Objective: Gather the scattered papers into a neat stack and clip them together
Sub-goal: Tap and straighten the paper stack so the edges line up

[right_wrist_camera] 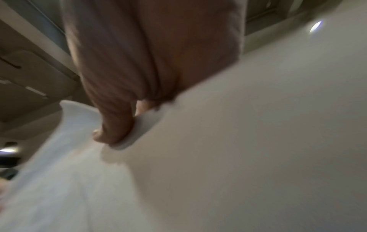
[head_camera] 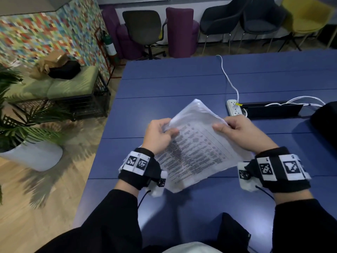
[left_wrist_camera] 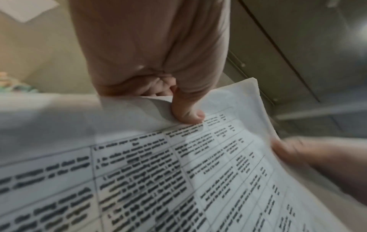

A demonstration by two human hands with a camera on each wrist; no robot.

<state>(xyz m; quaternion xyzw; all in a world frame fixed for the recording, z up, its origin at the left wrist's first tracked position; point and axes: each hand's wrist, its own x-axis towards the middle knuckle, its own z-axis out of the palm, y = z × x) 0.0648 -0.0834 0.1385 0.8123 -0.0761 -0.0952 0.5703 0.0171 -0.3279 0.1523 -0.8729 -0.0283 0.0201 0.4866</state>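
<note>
A stack of white printed papers [head_camera: 196,148] is held up over the blue table [head_camera: 164,84], tilted so one corner points away from me. My left hand [head_camera: 160,136] pinches its left edge, thumb on the printed top sheet [left_wrist_camera: 186,114]. My right hand [head_camera: 235,130] grips the right edge, thumb on top. In the left wrist view the papers [left_wrist_camera: 178,172] show a table of text and the right hand [left_wrist_camera: 317,160] is blurred at the far edge. The right wrist view shows my right hand [right_wrist_camera: 113,130] on blurred papers [right_wrist_camera: 218,157]. No clip is visible.
A white power strip [head_camera: 235,107] with a white cable [head_camera: 228,75] lies beyond the papers. A black cable tray [head_camera: 273,110] and a dark object [head_camera: 326,125] sit at the right. The table's left edge drops to the floor by a potted plant [head_camera: 27,139]. Chairs [head_camera: 144,30] stand behind.
</note>
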